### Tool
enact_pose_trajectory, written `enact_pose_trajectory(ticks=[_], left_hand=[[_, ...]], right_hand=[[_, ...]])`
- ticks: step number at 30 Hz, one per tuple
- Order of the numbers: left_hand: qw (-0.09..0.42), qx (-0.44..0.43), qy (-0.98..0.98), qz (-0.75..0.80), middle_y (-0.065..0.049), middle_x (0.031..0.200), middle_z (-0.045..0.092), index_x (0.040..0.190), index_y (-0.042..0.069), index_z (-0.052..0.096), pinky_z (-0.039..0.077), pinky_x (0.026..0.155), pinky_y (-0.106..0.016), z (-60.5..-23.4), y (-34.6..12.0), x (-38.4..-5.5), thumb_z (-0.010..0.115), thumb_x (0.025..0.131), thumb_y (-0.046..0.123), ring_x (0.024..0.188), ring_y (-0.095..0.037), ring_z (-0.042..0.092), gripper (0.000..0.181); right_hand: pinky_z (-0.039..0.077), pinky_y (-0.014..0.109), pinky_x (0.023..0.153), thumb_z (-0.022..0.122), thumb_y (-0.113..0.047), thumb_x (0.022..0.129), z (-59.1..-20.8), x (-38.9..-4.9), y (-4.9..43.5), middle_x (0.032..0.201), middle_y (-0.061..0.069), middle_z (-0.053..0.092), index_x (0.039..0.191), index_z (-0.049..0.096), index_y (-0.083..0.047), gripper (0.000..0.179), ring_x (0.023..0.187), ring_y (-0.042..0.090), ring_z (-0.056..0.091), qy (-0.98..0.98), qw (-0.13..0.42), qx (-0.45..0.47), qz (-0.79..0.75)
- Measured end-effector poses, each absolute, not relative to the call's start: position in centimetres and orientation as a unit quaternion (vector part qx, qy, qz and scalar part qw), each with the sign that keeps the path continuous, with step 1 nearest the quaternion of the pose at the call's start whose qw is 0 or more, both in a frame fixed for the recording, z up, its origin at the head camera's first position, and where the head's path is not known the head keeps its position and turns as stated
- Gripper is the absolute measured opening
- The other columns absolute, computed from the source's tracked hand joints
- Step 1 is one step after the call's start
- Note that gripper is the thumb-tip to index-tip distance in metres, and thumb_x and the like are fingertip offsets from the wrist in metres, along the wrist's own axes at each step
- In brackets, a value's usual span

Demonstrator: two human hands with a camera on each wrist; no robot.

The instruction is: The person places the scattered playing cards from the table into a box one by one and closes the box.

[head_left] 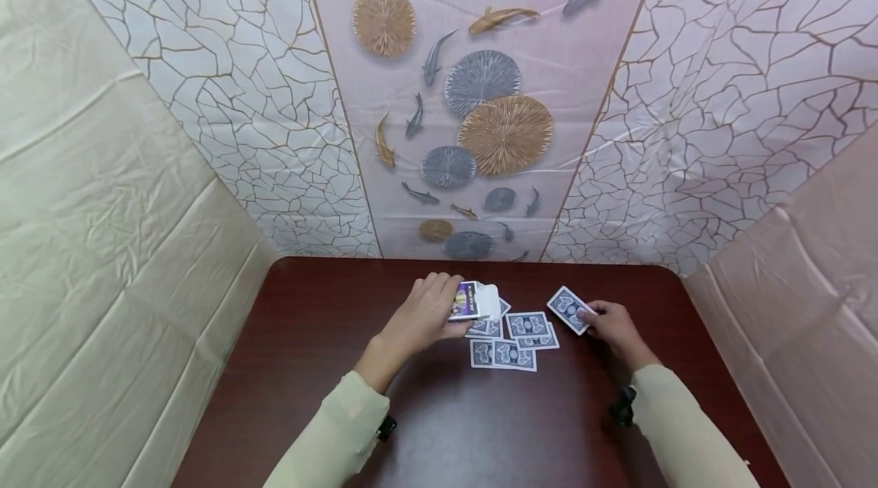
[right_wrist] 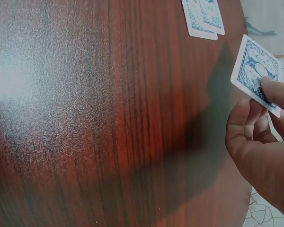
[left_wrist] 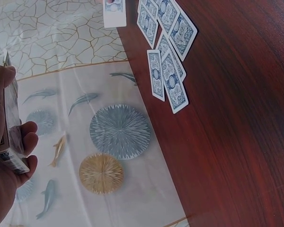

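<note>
My left hand [head_left: 427, 314] grips a small purple-and-white card box [head_left: 465, 300] between thumb and fingers. The box's white flap [head_left: 490, 302] stands out at its right end. In the left wrist view the box [left_wrist: 12, 120] shows edge-on in the curled fingers. Between thumb and fingers my right hand [head_left: 613, 328] pinches a playing card [head_left: 569, 309], its blue patterned back turned up. Several more playing cards [head_left: 513, 354] lie back up on the table between the hands, partly overlapping. The box and left hand hide part of the far-left ones.
The dark red-brown wooden table [head_left: 309, 366] ends at a back wall cloth [head_left: 405, 91] printed with fish and round leaves. Plain beige cloth walls [head_left: 137, 259] stand along both sides. A dark band [head_left: 623, 406] sits at the right wrist.
</note>
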State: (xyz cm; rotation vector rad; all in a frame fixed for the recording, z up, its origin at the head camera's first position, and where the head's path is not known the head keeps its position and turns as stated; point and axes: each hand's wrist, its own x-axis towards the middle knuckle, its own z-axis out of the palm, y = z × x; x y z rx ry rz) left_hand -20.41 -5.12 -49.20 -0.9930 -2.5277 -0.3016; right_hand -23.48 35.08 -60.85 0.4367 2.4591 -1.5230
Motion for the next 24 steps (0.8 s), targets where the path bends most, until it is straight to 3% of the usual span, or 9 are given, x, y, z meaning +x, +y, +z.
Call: enact_pose_trajectory(ticks=[13, 24], left_hand=[[0.206, -0.354, -0.906, -0.106, -0.007, 0.105, 0.063, 0.124, 0.002, 0.059, 0.045, 0.075, -0.036, -49.4, -5.0, -20.4, 0.083, 0.078, 0.048, 0.092, -0.022, 0.056, 0.07], [0.213, -0.354, -0.906, -0.089, -0.006, 0.105, 0.064, 0.124, 0.003, 0.059, 0.045, 0.077, -0.035, -49.1, -5.0, -20.4, 0.082, 0.079, 0.051, 0.093, -0.021, 0.057, 0.07]], right_hand=[[0.057, 0.024, 0.069, 0.064, -0.016, 0.101, -59.3, -23.0, 34.6, 0.092, 0.001, 0.066, 0.125, 0.059, 0.016, 0.04, 0.078, 0.005, 0.062, 0.81, 0.089, 0.137, -0.563], [0.062, 0.036, 0.079, 0.06, -0.015, 0.104, -56.6, -22.8, 33.0, 0.095, 0.002, 0.063, 0.123, 0.054, 0.008, 0.031, 0.08, 0.011, 0.07, 0.745, 0.108, 0.114, -0.649]])
